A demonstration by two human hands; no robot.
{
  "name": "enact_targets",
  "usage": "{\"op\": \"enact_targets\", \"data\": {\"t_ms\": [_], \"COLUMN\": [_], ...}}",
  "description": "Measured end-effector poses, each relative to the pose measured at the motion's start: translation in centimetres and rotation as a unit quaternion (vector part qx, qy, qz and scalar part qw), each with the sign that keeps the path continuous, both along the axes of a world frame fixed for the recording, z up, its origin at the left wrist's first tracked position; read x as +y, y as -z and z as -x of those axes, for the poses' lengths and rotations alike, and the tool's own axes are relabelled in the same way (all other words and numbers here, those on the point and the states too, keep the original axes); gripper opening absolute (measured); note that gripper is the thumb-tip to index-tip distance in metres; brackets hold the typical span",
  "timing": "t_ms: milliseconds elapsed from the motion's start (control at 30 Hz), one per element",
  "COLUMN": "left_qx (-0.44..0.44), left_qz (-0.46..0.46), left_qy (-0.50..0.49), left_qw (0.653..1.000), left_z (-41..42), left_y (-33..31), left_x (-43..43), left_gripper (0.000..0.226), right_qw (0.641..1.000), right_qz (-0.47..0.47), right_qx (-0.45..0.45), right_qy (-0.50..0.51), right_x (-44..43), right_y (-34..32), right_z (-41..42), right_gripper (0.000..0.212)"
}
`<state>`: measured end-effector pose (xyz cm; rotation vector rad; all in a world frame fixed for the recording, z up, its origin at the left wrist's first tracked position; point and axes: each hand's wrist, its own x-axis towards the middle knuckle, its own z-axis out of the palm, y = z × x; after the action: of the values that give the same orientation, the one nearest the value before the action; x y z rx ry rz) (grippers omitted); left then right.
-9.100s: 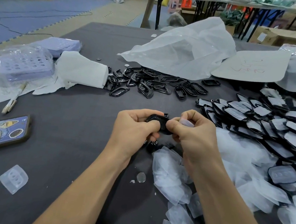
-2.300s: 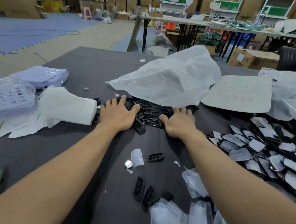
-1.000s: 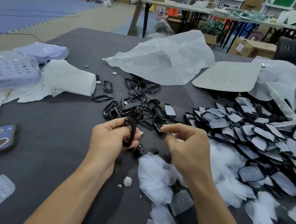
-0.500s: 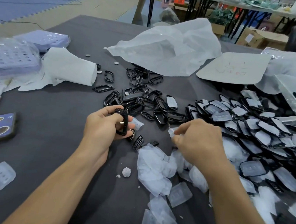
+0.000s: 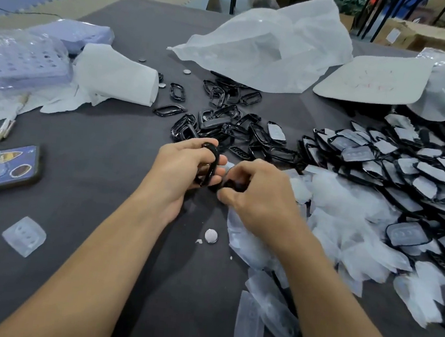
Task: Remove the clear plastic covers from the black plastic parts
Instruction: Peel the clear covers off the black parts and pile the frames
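On a dark table (image 5: 82, 181), just in front of the ring pile (image 5: 229, 119), a black ring (image 5: 212, 159) is gripped in the curled left hand (image 5: 179, 172); a dark part (image 5: 237, 185) is pinched by the right hand (image 5: 259, 199), clear covers (image 5: 349, 209) heaped beside.

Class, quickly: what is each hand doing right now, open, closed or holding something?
Left hand: grips a black frame.
Right hand: fingers curled on a small dark piece.
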<state>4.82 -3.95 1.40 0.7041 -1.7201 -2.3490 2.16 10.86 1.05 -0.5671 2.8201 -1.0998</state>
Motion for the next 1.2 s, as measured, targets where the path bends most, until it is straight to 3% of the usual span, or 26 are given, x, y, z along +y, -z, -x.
{"op": "enact_targets", "data": {"t_ms": [133,233,333,533,700,833,933,1100,1200], "left_qx": [0.015,0.032,0.036,0.031,0.016,0.003,0.004,0.008,0.02], "left_qz": [0.012,0.042,0.074,0.123,0.084,0.091,0.112,0.087,0.093], "left_qy": [-0.016,-0.016,-0.006,0.016,0.008,0.02,0.035,0.072,0.078], "left_qw": [1.0,0.998,0.997,0.992,0.996,0.996,0.993,0.994,0.992], "left_z": [-0.1,-0.2,-0.3,-0.5,-0.5,-0.3,-0.3,-0.1,-0.1], "left_y": [0.1,0.4,0.6,0.3,0.1,0.0,0.2,0.5,0.7], "left_x": [0.5,1.1,1.5,1.7,1.9,1.9,1.9,1.6,1.4], "left_gripper": [0.032,0.03,0.026,0.017,0.044,0.026,0.034,0.043,0.037], "right_qw": [0.984,0.94,0.902,0.877,0.871,0.868,0.857,0.869,0.873], "right_qz": [0.173,0.32,0.395,0.432,0.439,0.441,0.458,0.454,0.451], "right_qx": [-0.041,-0.104,-0.16,-0.191,-0.201,-0.211,-0.225,-0.191,-0.178], "right_qy": [0.029,0.052,0.071,0.085,0.087,0.085,0.07,0.055,0.054], "right_x": [0.7,1.3,1.5,1.7,1.7,1.9,1.9,2.1,2.2], "right_y": [0.0,-0.4,-0.6,-0.9,-1.1,-1.1,-1.2,-0.7,-0.6], "right_z": [0.1,0.1,0.2,0.3,0.4,0.7,0.8,1.0,1.1], "right_gripper": [0.015,0.019,0.026,0.016,0.016,0.018,0.016,0.021,0.02]}}
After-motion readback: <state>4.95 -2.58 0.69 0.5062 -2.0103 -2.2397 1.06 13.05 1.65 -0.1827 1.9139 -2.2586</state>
